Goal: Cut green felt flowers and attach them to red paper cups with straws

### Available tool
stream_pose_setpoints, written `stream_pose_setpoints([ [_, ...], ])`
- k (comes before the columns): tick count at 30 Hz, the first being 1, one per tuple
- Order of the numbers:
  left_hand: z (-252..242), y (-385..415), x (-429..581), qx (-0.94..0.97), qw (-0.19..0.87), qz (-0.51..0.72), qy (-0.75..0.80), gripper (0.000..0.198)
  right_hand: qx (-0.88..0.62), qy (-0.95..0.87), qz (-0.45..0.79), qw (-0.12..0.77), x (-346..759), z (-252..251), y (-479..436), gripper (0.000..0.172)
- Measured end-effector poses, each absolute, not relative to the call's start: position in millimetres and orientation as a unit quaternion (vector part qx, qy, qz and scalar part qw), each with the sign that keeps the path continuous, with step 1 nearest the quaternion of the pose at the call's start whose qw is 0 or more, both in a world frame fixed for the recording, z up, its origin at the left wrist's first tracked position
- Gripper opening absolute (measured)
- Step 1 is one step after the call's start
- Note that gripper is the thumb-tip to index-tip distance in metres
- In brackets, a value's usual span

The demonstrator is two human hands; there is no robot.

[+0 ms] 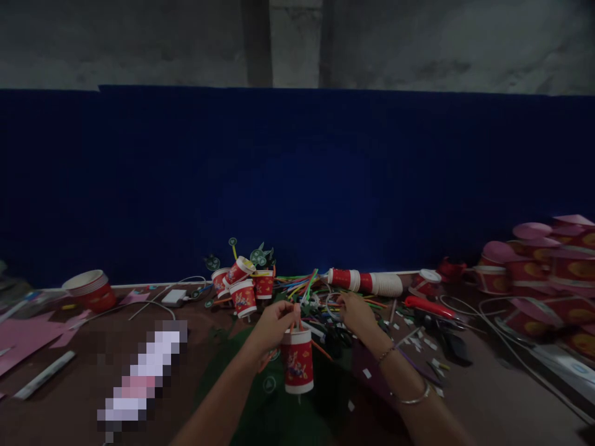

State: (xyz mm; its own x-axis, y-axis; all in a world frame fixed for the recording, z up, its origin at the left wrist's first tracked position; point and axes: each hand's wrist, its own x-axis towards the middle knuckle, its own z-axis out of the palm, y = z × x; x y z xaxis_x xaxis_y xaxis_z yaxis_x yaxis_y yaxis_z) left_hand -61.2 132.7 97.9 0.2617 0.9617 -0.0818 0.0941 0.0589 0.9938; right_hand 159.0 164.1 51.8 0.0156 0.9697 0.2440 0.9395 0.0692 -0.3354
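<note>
My left hand [273, 327] is closed in a pinch at the top of a red patterned paper cup [298, 364]. Thin orange strips rise from the cup's mouth to my fingers, and a short pale tip pokes out below its base. To the right, my right hand [357, 316] reaches into a pile of coloured sticks or pipe cleaners [302, 284], fingers bent together beside a pale loop. Whatever they pinch is too small to make out. Several decorated red cups [243, 298] with yellow and orange strips stand and lean behind my left hand.
Stacked paper cups [385, 284] lie along the back edge. Red-handled scissors or pliers [430, 306], white paper bits and cables lie at right. More red-and-pink cups [525, 269] are piled far right. A cup stack [90, 290], pink paper [25, 337] and a marker [45, 375] occupy the left.
</note>
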Motion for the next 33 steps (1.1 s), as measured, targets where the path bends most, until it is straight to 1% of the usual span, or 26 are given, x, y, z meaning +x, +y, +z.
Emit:
stream_pose_setpoints([
  [5,100.1,131.1,-62.4,0.563,0.552,0.397,0.47,0.028,-0.658,-0.722,0.044,0.209,154.1,57.6,162.3,0.024],
  [8,102.5,130.3,-63.9,0.568,0.54,0.408,0.469,0.03,-0.68,-0.717,0.056,0.143,161.0,64.2,158.2,0.026],
  [11,104.7,129.1,-63.6,0.566,0.535,0.408,0.476,0.034,-0.695,-0.711,0.072,0.079,173.3,68.3,152.1,0.022],
  [14,105.3,127.9,-62.3,0.575,0.537,0.392,0.476,0.037,-0.694,-0.715,0.077,0.041,179.7,68.8,146.5,0.02],
  [17,104.3,126.9,-61.2,0.592,0.528,0.375,0.479,0.04,-0.7,-0.712,0.062,0.016,178.1,68.5,144.7,0.024],
  [26,94.7,129.5,-58.7,0.635,0.445,0.399,0.49,0.04,-0.695,-0.719,0.024,-0.009,170.1,76.2,142.1,0.022],
  [31,93.9,132.2,-60.7,0.634,0.452,0.399,0.484,0.039,-0.696,-0.717,0.036,-0.019,167.3,67.2,139.7,0.024],
  [33,94.5,132.2,-61.2,0.635,0.448,0.399,0.486,0.038,-0.698,-0.715,0.04,-0.016,168.9,69.6,140.2,0.022],
])
